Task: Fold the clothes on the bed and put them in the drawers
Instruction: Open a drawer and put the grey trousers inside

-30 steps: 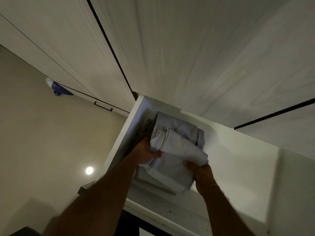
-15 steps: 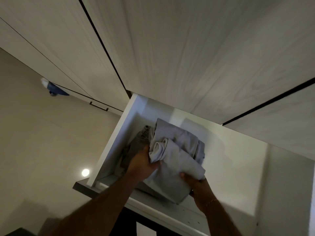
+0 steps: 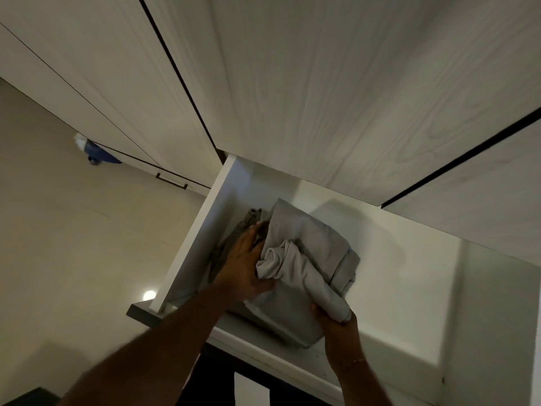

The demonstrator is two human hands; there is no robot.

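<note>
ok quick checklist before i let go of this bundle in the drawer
1. Drawer open far enough: ok.
2. Grey folded bundle over the drawer floor, not the front edge: ok.
3. Left hand steadies the bundle's left side: ok.
4. Right hand grips the near corner: ok.
5. Fold tidy: not ok, the top layer is bunched.
6. Darker garment by the left wall clear of the bundle: cannot tell.

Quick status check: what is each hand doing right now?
Left hand: fingers flat, pressing the side of the grey folded clothes in the drawer.
Right hand: gripping the near end of the same clothes.
</note>
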